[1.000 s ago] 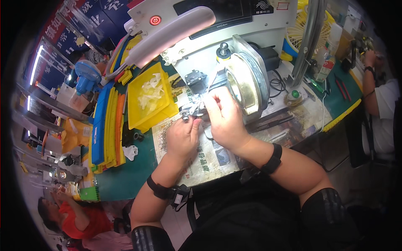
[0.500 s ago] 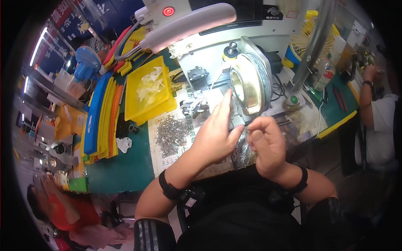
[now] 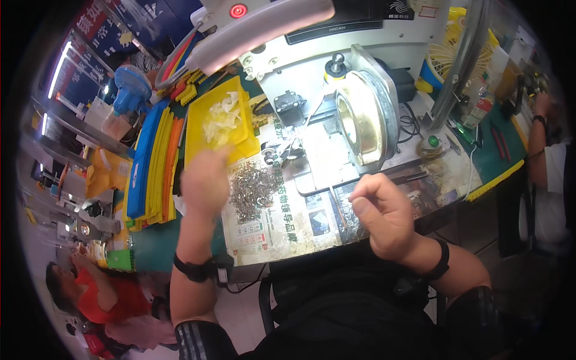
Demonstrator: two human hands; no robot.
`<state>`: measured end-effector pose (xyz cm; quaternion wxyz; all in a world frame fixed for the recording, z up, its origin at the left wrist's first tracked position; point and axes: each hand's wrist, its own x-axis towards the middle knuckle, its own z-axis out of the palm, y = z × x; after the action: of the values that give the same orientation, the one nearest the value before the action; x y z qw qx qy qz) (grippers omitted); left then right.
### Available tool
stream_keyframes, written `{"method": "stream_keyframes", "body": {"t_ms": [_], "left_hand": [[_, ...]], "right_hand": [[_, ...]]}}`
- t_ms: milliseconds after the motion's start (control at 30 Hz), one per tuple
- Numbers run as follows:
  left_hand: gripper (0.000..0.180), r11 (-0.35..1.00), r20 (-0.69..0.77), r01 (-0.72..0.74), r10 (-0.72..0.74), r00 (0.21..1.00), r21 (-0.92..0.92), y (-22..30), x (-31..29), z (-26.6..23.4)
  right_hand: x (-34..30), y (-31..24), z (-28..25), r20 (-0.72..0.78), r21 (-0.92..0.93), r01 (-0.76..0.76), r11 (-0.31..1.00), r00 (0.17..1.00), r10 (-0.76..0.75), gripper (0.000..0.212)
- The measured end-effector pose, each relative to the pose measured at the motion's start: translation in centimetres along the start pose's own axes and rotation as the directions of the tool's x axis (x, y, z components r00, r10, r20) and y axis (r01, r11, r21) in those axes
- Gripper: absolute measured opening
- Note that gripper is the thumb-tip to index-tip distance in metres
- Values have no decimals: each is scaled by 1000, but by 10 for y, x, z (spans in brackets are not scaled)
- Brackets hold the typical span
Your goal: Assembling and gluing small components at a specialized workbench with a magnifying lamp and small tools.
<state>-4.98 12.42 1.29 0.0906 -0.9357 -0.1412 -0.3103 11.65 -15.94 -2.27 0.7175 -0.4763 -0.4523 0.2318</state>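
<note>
My left hand [image 3: 207, 182] is smeared by motion beside the pile of small metal parts [image 3: 251, 191], at the near edge of the yellow tray [image 3: 193, 133]. Its fingers are too blurred to read. My right hand [image 3: 385, 215] is closed, thumb against the curled fingers, in front of the bench machine's base plate [image 3: 318, 171]. Whatever it may hold is hidden. Above and beyond the right hand stands the machine's round wheel [image 3: 393, 117] with a gold-coloured inner ring. Whitish scraps [image 3: 221, 120] lie in the tray.
A white lamp [image 3: 270, 33] hangs over the bench. Blue and yellow strips [image 3: 144, 168] are stacked at the left. A green button [image 3: 433, 141] and red-handled pliers [image 3: 500, 144] are at the right. A person in red [image 3: 99, 294] sits at lower left; another person's arm [image 3: 537, 150] is far right.
My left hand has swung left, from in front of the wheel to the pile of metal parts and the tray. The right hand stays near its place. The view has shifted slightly.
</note>
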Motion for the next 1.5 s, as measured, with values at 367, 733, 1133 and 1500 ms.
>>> {"method": "stream_keyframes", "body": {"t_ms": [367,733,1133,1500], "left_hand": [[18,790,181,212,-130,975,-576,63,-5,50],[26,858,122,144,-95,988,-493,65,-5,59],[48,950,144,104,-63,988,-294,96,-18,35],[26,677,96,300,-322,942,-672,42,43,10]], "right_hand": [[79,42,55,-227,317,-148,937,947,227,12],[90,49,59,-374,-36,42,998,926,-53,12],[63,23,48,-84,443,-225,868,953,289,43],[61,43,62,-285,581,-227,782,843,456,12]]}}
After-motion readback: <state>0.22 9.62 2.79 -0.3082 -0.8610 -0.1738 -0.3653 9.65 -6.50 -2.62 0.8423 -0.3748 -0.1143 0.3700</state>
